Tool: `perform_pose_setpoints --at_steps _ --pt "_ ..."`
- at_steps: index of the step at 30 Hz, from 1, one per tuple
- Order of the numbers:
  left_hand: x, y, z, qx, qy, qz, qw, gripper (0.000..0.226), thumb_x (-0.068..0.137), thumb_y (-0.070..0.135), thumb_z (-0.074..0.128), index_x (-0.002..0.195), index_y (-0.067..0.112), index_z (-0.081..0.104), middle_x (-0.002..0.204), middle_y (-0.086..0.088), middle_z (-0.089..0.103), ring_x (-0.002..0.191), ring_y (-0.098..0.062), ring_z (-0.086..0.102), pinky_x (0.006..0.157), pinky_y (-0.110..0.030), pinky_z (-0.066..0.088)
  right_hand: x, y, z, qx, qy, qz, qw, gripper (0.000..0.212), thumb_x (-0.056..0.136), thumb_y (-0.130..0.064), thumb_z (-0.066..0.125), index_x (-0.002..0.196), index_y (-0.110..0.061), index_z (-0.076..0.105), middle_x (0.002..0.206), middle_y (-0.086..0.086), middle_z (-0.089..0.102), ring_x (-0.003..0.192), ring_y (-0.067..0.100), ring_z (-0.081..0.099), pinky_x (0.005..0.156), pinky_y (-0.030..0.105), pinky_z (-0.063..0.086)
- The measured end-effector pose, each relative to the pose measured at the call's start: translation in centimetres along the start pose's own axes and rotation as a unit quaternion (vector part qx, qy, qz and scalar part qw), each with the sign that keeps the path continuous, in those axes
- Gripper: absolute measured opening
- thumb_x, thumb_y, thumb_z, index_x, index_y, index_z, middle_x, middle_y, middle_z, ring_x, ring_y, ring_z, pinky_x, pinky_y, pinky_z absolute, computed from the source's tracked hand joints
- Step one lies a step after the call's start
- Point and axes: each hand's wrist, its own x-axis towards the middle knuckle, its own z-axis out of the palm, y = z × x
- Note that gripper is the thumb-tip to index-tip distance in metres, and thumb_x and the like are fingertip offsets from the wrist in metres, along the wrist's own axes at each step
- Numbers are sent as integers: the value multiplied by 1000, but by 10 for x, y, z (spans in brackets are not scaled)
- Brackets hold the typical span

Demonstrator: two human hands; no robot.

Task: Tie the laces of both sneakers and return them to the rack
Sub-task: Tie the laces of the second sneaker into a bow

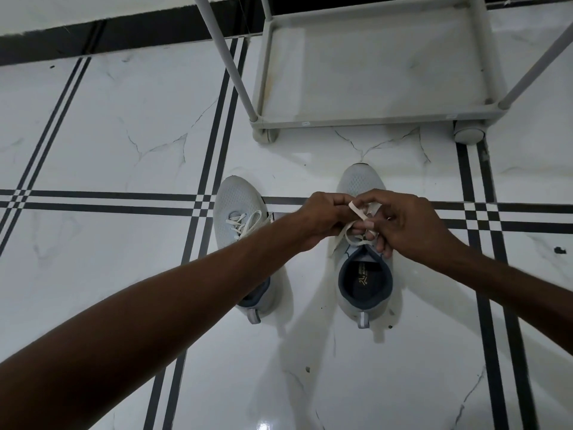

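White marble floor holds 2 grey sneakers, toes toward the rack (372,119). Over the right sneaker (362,274), the left hand (322,218) and right hand (409,225) pinch its laces (356,212) closed-fingered, mid-knot. The left sneaker (235,206) lies just beside.

Pale grey knitted-mesh sneaker on the right (361,181): matt, finely perforated cloth toe; dark, smooth-looking padded collar lining.
Matching pale grey mesh sneaker on the left (234,197): same matt woven finish.
Flat off-white cloth laces (356,209): matt, woven tape.
Light grey plastic-looking rack (366,122): smooth, matt tubes and tray rim.
White marble-patterned tiled floor with black stripes (124,119): hard, polished, glossy with reflections.
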Motion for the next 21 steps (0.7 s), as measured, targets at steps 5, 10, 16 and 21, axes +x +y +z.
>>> perform_pose_setpoints --at_steps 5,10,16,21 --pt "-5 -4 0 -64 -64 -47 995 22 100 -1 48 107 4 68 91 -12 69 83 -18 68 95 -35 54 3 2 1 4 -10 -2 1000 28 90 2 62 107 -20 66 60 15 69 45 29 67 44 35 57" --pt "-11 -6 -1 -76 -97 -59 991 13 100 9 55 93 7 65 82 -6 70 70 -10 65 75 -23 58 6 10 2 25 -30 13 999 27 92 3 60 106 -20 63 65 21 68 49 33 67 48 42 59" --pt "-12 -5 0 -59 -68 -27 996 20 102 17 52 93 15 70 80 -2 62 63 -9 54 65 -23 56 9 23 -11 139 -52 92 985 25 91 0 63 111 -1 50 73 23 65 62 30 65 54 33 55" --pt "-15 7 -9 185 -73 79 977 13 93 20 69 87 11 75 74 -12 70 66 -12 64 70 -28 56 14 31 -15 166 -89 112 976 11 92 -4 63 100 -2 55 74 21 63 62 23 61 54 28 52"
